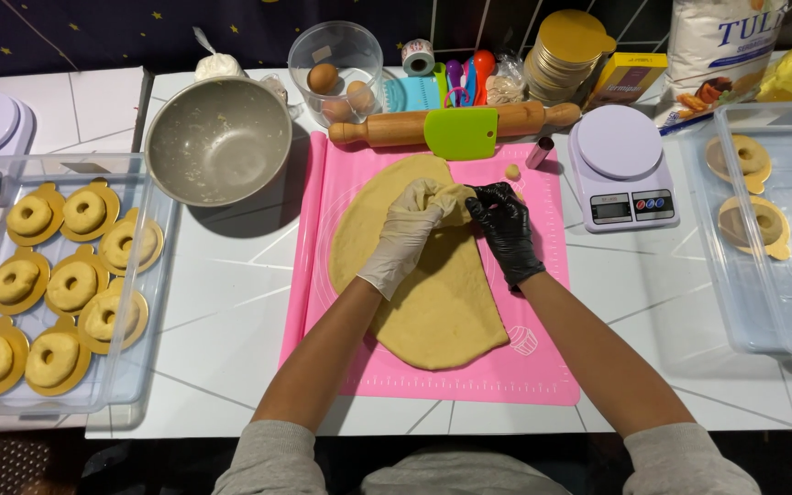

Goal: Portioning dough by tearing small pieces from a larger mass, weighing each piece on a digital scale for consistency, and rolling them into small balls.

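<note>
both hands pinch a raised fold of the dough [433, 302]: left hand [412, 229] in a white glove, right hand [503, 229] in black, fingers closed on it. the dough lies mid-mat [543, 367], with the mat at the white worktop's [231, 312] front edge and a rolling pin [396, 126] at its far edge.

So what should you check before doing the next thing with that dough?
1. Both hands on the dough: ok. Left hand and right hand pinch a raised fold of the dough sheet.
2. Dough lies on the pink mat: ok.
3. Rolling pin and green scraper lie apart from the hands: ok.
4. Small metal cutter is close by, beside a dough bit: ok.
5. Space left in the left tray of rings: cannot tell.
6. Dough sticking to the gloves: cannot tell.
</note>
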